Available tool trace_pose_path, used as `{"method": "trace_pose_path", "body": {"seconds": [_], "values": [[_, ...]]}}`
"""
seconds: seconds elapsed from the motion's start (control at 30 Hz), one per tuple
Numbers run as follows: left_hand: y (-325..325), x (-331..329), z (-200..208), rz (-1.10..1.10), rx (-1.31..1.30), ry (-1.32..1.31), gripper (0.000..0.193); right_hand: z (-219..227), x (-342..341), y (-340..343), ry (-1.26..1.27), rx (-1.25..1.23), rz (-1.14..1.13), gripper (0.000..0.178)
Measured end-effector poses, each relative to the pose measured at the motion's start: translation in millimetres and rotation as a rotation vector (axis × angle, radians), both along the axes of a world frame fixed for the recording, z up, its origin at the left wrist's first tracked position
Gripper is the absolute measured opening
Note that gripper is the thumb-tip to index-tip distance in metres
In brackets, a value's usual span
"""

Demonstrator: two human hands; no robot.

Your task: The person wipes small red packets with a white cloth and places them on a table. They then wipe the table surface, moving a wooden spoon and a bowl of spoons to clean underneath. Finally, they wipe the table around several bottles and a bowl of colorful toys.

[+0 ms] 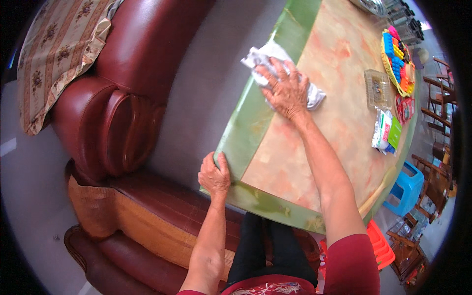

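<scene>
A white cloth (pixel 314 96) with grey patches lies bunched on the table, partly over its green border. My right hand (pixel 285 88) presses down on it from above, fingers bent over the fabric. At the near left corner of the table (pixel 319 142), my left hand (pixel 215 174) grips the green edge, with the thumb on top and the other fingers curled over the side. The tabletop is marbled in cream and orange inside the green border.
Along the table's right side are a yellow basket (pixel 385 56) of colourful blocks, a clear plastic box (pixel 377 88), small packets (pixel 386 130) and a wooden stick-like thing (pixel 377 192). A blue stool (pixel 407 189) stands beyond. Dark red leather sofas (pixel 132 44) flank the left.
</scene>
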State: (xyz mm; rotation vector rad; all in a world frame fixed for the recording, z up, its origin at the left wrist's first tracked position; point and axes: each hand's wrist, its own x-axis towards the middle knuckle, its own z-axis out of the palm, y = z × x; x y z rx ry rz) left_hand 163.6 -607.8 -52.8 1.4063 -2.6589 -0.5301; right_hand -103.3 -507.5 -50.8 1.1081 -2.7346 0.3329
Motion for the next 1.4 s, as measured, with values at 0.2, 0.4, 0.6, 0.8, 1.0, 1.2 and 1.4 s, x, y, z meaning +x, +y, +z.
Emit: {"method": "trace_pose_path", "body": {"seconds": [0.2, 0.4, 0.6, 0.8, 1.0, 1.2, 1.4], "values": [[-3.2, 0.5, 4.6, -0.007, 0.107, 0.084, 0.037, -9.0, -4.7, -49.5, -0.006, -0.061, -0.099, 0.038], [-3.6, 4.8, 5.0, -0.036, 0.176, 0.1, 0.066, 5.5, 75.4, -45.1, -0.157, -0.113, 0.168, 0.041], [-10.0, 7.0, 10.5, -0.098, 0.363, 0.116, 0.07, 22.7, 210.9, 23.2, -0.16, -0.014, -0.011, 0.062], [-14.2, -3.3, 16.1, -0.103, 0.448, -0.082, 0.06, 32.4, 251.1, 79.1, -0.282, 0.02, -0.152, 0.066], [-38.6, -43.2, -5.8, -0.36, 0.419, 0.005, 0.06, 21.7, 111.9, 87.9, -0.198, 0.068, -0.481, 0.067], [-41.6, -196.4, 10.3, -0.477, 0.409, 0.124, 0.057, 10.4, 37.4, 95.3, -0.182, -0.008, -0.624, 0.069], [-6.1, -269.2, 3.9, -0.455, 0.199, -0.047, 0.062, 5.4, -37.5, 103.8, -0.064, -0.039, -0.742, 0.071]]}}
